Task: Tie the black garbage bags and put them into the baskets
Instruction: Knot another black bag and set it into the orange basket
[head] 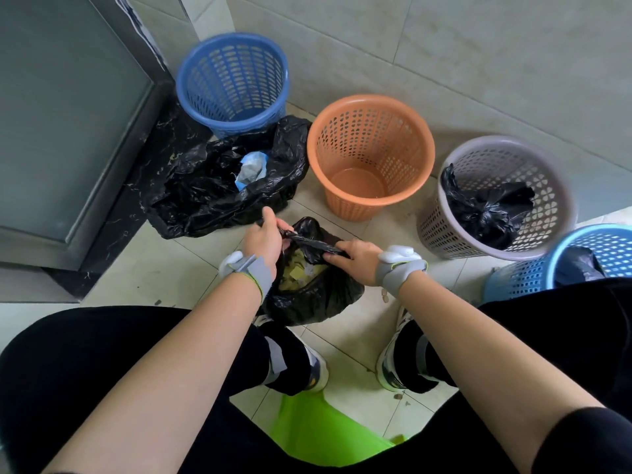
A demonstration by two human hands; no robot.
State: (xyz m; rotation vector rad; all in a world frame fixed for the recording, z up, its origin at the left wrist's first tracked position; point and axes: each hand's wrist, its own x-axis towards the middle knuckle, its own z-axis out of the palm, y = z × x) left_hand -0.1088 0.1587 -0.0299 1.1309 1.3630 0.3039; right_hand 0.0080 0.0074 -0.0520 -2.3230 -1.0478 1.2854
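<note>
Head cam, looking down at the floor point(191, 268), so I'll go across using the orange basket point(342, 138) as my reference point. Far left of it and a bit behind sits the dark blue basket point(232, 73), with nothing in it that I can see. Between those two, butting up against the orange basket's left side, a big black bag point(205, 196) lies slumped with its mouth wide open and some blue-white plastic point(251, 169) showing, so that one isn't tied.

In front of the orange basket, a little left of its centre, the left grip point(265, 239) is closed around one end of a twisted strip point(307, 241) of bag rim, fingers curled over it. The strip belongs to the smaller black bag point(307, 299), which sits on the floor right in front of the orange basket. Its mouth gapes, yellowish rubbish point(301, 271) is visible inside, and there's no knot yet. The right grip point(355, 261), in front of the orange basket and slightly to its right, pinches the other end of that strip between fingers and thumb.

Right of the orange basket, the grey basket point(441, 227) already has a knotted bag point(485, 213) in it. Further right and nearer the camera, the light blue basket point(519, 278) holds a fourth bag point(578, 268), though I can't see its knot.

I'd call it roughly halfway: two bags in, one mid-tie, one not started, and the orange and dark blue baskets waiting.
</note>
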